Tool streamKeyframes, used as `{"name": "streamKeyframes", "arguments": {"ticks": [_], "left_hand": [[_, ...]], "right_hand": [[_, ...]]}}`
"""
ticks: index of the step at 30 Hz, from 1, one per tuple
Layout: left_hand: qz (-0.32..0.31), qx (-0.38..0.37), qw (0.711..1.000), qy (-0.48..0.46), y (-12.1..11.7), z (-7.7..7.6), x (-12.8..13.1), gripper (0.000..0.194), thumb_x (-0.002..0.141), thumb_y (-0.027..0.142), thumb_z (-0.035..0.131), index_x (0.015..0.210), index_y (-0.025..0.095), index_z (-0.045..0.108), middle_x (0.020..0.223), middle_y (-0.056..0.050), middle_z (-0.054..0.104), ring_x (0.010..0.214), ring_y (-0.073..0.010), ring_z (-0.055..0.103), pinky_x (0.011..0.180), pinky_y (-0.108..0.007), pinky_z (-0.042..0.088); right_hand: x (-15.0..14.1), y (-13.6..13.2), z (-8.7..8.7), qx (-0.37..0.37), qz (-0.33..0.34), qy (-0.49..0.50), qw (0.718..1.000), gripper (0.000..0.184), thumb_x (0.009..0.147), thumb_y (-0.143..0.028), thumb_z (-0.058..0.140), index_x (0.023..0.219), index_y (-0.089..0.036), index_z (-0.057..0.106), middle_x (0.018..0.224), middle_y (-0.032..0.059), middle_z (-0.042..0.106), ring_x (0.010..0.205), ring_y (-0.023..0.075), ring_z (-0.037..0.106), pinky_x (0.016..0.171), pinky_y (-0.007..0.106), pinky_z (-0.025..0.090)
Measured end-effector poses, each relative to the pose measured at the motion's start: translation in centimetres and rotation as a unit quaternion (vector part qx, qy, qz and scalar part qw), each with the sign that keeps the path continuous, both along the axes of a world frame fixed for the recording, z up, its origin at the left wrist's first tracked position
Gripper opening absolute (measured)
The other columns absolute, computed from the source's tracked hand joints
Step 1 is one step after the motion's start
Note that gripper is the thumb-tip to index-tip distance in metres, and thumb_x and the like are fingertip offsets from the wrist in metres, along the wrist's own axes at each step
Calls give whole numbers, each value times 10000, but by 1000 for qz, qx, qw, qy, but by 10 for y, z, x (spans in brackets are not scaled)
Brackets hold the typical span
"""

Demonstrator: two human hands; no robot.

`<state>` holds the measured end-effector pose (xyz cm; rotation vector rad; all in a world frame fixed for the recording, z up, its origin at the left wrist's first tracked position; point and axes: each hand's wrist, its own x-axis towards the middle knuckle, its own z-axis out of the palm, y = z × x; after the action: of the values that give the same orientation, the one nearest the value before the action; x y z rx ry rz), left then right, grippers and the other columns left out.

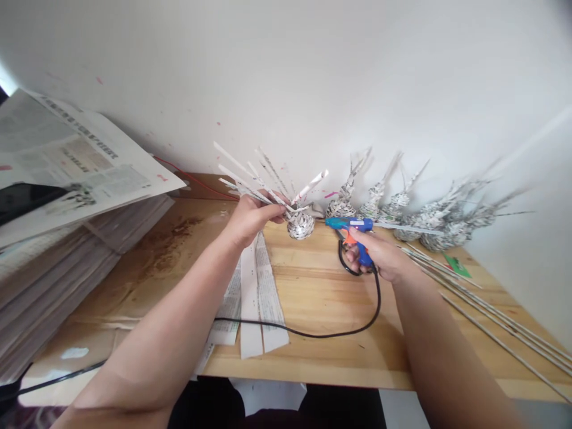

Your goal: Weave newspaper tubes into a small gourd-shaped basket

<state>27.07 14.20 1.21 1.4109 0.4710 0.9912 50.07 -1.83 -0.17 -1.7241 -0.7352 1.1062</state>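
My left hand (250, 215) grips a small woven newspaper piece (300, 225) by its loose paper tubes (250, 179), which fan out up and to the left. The woven bulb hangs just right of my fingers, above the wooden table (313, 286). My right hand (378, 256) holds a blue glue gun (353, 227) with an orange trigger, its nozzle pointing left toward the woven bulb and a short gap away from it. The gun's black cord (313, 332) loops down over the table and runs off to the left.
A tall stack of newspapers (58, 238) fills the left side. Cut newspaper strips (259, 298) lie under my left forearm. A row of finished woven pieces (424, 220) stands along the white wall. Long rolled paper tubes (491, 316) lie at the right.
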Motion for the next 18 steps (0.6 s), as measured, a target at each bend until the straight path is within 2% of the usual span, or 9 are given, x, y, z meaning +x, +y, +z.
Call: {"name": "streamKeyframes", "arguments": {"ticks": [4, 8, 13, 18], "left_hand": [[-1, 3, 1000, -7, 2, 1, 0, 201, 634, 249, 814, 788, 129, 767, 744, -39, 738, 662, -145, 668, 609, -231, 552], [23, 0, 1000, -14, 3, 1, 1, 213, 623, 253, 812, 791, 131, 765, 758, -40, 738, 660, -141, 660, 610, -236, 556], [79, 9, 994, -72, 6, 2, 2, 218, 623, 276, 807, 786, 150, 735, 760, -23, 720, 643, -125, 634, 621, -246, 557], [118, 31, 986, -117, 4, 4, 3, 226, 651, 292, 793, 827, 166, 728, 784, -17, 717, 693, -131, 654, 619, -237, 547]], "right_hand": [[0, -1, -1, 65, 13, 38, 997, 409, 850, -557, 753, 871, -209, 539, 566, -13, 619, 424, 117, 571, 347, 175, 341], [0, 0, -6, 42, 45, 11, 998, 432, 816, -568, 779, 906, -203, 566, 594, -13, 626, 441, 112, 578, 350, 171, 335], [-9, 3, -13, 51, 63, 4, 997, 473, 739, -575, 835, 900, -185, 622, 655, -21, 614, 484, 95, 581, 359, 167, 326], [-24, 6, -17, 45, 110, 12, 993, 540, 695, -636, 847, 850, -170, 624, 683, -25, 618, 530, 84, 578, 415, 169, 403]]}}
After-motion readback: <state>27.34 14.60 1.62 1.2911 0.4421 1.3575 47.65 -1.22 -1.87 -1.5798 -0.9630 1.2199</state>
